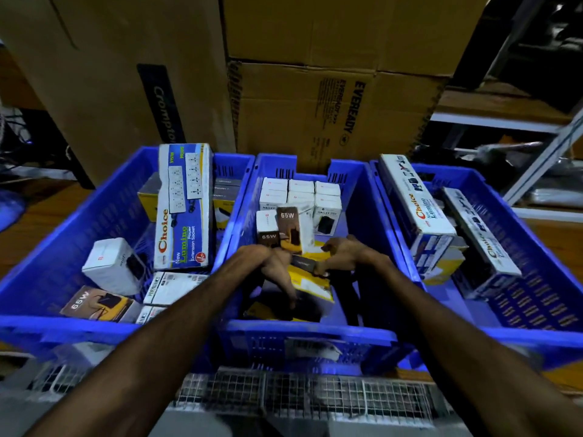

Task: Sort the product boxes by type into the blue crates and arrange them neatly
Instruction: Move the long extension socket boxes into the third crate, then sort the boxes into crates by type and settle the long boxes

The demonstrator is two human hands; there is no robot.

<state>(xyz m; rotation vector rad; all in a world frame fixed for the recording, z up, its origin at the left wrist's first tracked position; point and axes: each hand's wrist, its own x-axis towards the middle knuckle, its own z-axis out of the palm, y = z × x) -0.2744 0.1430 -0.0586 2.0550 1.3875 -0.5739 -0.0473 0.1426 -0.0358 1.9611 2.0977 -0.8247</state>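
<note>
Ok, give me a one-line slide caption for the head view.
Both hands, left and right, handle yellow-and-black boxes in the middle blue crate, beside stacked white boxes.

the back of the dim room is filled by large brown cardboard cartons stacked against one another, 1 printed "eveready" and a taller carton at the left marked with a dark "crompton" strip. a brown wooden floor is seen at the left, and pale metal shelving is set at the right. a white wire mesh panel is laid along the near edge.
</note>
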